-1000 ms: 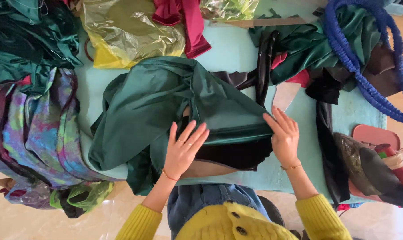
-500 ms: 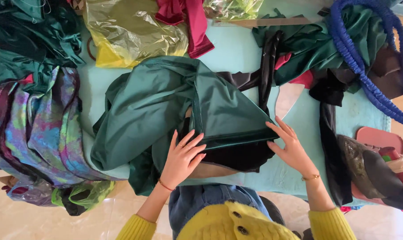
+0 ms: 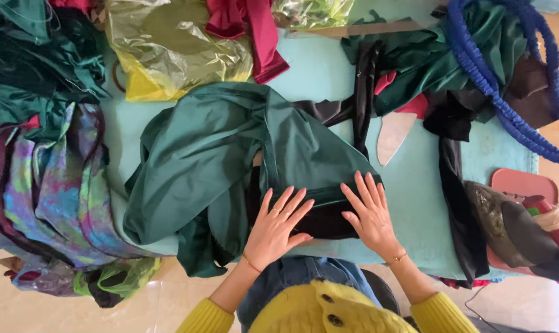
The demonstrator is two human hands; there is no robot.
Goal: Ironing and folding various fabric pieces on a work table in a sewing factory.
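While both palms press flat, fingers spread and gripping nothing, the left hand (image 3: 276,225) and right hand (image 3: 369,213) rest on the dark green fabric (image 3: 230,154) (folded edge over black cloth (image 3: 322,222)) mid-counter (image 3: 415,203), multicoloured fabric (image 3: 39,191) lying left, blue cord (image 3: 495,80) right.

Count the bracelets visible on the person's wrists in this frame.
2. One thin bracelet circles the left wrist, just below the left hand; another bracelet circles the right wrist below the right hand. The yellow sleeves may hide more.
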